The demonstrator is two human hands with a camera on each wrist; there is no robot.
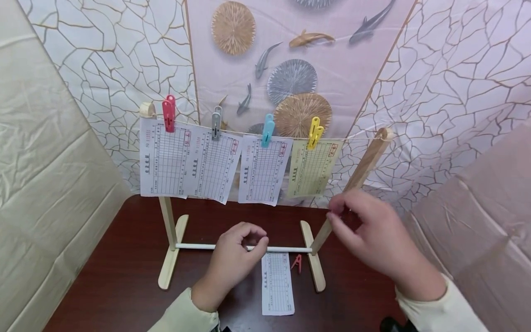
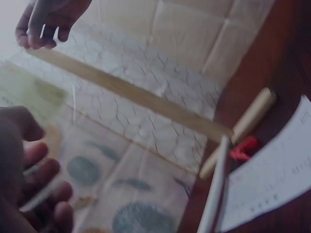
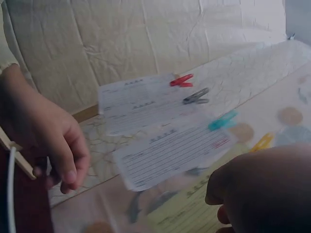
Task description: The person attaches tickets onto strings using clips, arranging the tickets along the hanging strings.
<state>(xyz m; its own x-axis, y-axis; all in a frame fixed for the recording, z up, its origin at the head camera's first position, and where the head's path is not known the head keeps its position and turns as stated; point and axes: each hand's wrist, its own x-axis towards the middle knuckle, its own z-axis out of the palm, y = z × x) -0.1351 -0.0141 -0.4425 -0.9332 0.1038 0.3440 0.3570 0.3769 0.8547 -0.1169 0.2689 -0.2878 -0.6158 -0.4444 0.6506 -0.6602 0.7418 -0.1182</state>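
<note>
My left hand (image 1: 236,253) hovers above the stand's white crossbar (image 1: 195,246), fingers loosely bent with nothing in them. My right hand (image 1: 373,235) is raised near the right wooden post (image 1: 367,159), just below the yellow slip (image 1: 314,170), its fingers bent and holding nothing. That slip hangs from the string by a yellow clothespin (image 1: 315,133). Left of it, white printed slips (image 1: 263,173) hang by a blue clothespin (image 1: 268,130), a grey clothespin (image 1: 216,122) and a red clothespin (image 1: 168,114). Under my left hand, another white slip (image 1: 277,286) lies on the table beside a red clothespin (image 1: 297,263).
The wooden stand has a left post (image 1: 168,221) and two flat feet, the right foot (image 1: 317,272) near the loose clothespin. It stands on a dark red-brown table (image 1: 124,276). Cloth with a fish pattern (image 1: 265,92) hangs behind, and beige padded fabric (image 1: 62,184) borders the sides.
</note>
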